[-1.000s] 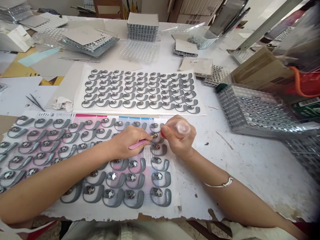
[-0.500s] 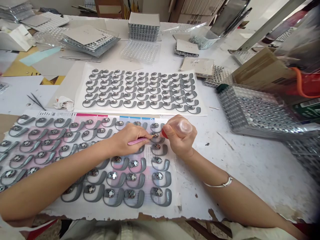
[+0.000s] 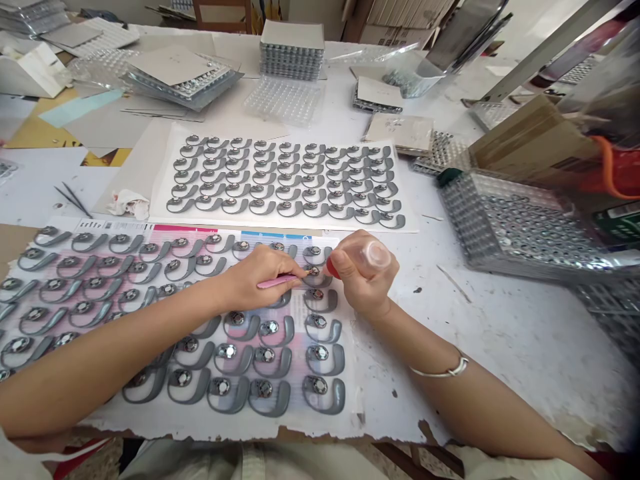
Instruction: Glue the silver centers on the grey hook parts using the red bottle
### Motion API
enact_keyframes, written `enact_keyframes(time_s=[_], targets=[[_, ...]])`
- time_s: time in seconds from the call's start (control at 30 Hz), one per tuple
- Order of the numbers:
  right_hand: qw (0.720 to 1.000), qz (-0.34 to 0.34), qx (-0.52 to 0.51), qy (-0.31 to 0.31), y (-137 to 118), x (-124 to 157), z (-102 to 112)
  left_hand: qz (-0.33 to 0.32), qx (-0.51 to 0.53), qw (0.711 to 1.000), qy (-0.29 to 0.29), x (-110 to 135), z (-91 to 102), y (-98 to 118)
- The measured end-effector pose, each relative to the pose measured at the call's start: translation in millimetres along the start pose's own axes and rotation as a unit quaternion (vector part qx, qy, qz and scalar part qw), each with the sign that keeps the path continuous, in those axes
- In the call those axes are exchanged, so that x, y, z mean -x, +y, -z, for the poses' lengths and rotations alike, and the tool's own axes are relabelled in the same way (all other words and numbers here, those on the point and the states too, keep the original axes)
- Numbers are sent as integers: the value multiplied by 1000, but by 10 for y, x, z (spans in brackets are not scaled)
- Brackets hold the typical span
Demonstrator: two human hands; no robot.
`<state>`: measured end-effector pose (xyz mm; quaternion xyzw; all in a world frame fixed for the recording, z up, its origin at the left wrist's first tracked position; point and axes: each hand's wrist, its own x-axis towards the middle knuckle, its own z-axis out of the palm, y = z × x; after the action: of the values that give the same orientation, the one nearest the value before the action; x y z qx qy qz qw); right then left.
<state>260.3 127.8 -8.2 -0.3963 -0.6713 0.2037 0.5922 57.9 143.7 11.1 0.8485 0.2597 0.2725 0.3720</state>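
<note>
My left hand (image 3: 260, 275) is closed round a thin pink stick (image 3: 276, 282), whose tip touches a grey hook-shaped part (image 3: 314, 275) near the right end of the near sheet (image 3: 350, 373). My right hand (image 3: 361, 275) grips a small clear bottle with a red tip (image 3: 370, 257), and the tip points at that same part. Several rows of grey hook-shaped parts with shiny round centres lie on this sheet. A bracelet is on my right wrist.
A second white sheet (image 3: 150, 193) full of the same grey parts lies farther back. Clear blister trays (image 3: 505, 223) are stacked at the right, more stacks (image 3: 291, 50) at the back. Tweezers (image 3: 70, 199) and a crumpled tissue (image 3: 126, 203) lie at the left.
Both hands stay at the same part; the stick tip and bottle tip have barely shifted. The view has tilted a little.
</note>
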Motion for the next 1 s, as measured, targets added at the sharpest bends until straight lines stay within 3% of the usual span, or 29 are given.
enact_keyframes(time_s=[0.67,0.9,1.0], targets=[[999,37,3,12,35,23,-44,31,15,999,-18,-30,32,-4],[999,32,-9,21,33,54,-66,70,23,997,-14,-23,24,-1],[999,-13,-35,28,-9,17,-50,84,40,996,-7,-31,16,14]])
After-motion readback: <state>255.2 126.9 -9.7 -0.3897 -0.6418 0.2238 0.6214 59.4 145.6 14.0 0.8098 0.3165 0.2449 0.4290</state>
